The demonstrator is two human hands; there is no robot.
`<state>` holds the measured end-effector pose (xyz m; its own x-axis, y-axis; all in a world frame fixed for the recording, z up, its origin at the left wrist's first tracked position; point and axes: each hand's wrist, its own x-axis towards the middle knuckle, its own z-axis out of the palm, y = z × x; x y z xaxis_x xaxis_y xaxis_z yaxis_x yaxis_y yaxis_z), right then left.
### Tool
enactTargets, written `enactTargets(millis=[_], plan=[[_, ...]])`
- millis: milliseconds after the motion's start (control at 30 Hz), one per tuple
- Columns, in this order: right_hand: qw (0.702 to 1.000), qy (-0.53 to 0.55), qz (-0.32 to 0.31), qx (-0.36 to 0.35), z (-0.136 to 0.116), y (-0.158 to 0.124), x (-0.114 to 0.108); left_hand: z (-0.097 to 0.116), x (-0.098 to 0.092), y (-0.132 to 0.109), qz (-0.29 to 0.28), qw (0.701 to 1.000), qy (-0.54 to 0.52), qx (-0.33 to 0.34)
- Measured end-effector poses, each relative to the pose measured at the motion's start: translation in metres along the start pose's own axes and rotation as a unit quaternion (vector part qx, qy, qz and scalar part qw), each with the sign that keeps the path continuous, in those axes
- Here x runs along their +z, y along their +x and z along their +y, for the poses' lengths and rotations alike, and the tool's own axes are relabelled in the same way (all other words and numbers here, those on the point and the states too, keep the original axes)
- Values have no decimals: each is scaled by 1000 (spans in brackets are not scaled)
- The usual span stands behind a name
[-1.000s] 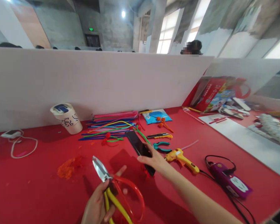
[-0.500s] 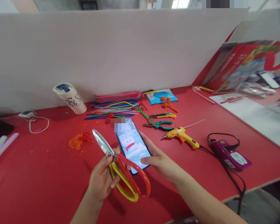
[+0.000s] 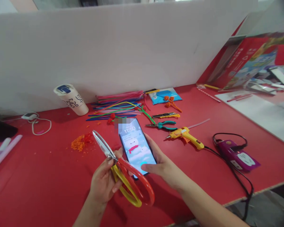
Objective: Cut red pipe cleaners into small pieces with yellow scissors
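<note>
My left hand [image 3: 104, 181] is closed around a pair of scissors [image 3: 130, 171] with one red and one yellow handle, the blades pointing up and away to the left. In my right hand [image 3: 164, 164] is a smartphone [image 3: 134, 146], its lit lock screen reading 11:50 over a snowman picture. My right thumb presses low on the screen, where a light-blue glow shows under it. The scissors overlap the phone's lower left edge, and my left fingertips lie close to that edge. Orange and red fuzz clippings [image 3: 81, 142] are piled on the table left of the blades.
Behind the phone lie pipe cleaners [image 3: 115, 105], a utility knife [image 3: 167, 115] and pliers [image 3: 162, 125]. A yellow glue gun [image 3: 186, 137] is cabled to a purple power strip [image 3: 238, 156] at right. A white cup [image 3: 72, 99] stands back left, against a white partition [image 3: 132, 47].
A light-blue glow has appeared under my right thumb on the phone screen. The view has shifted slightly; both hands keep their hold.
</note>
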<state>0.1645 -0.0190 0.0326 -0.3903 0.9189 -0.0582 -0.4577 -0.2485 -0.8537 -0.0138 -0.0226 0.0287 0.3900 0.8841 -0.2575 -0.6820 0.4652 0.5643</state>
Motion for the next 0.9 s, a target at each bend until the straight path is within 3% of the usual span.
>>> enactTargets(millis=[633, 900], plan=[[999, -30, 15, -31, -4, -3, 2, 1, 1, 3, -46, 999, 24, 4], [991, 67, 120, 0, 1, 1, 7, -4, -9, 10, -98, 995, 29, 9]])
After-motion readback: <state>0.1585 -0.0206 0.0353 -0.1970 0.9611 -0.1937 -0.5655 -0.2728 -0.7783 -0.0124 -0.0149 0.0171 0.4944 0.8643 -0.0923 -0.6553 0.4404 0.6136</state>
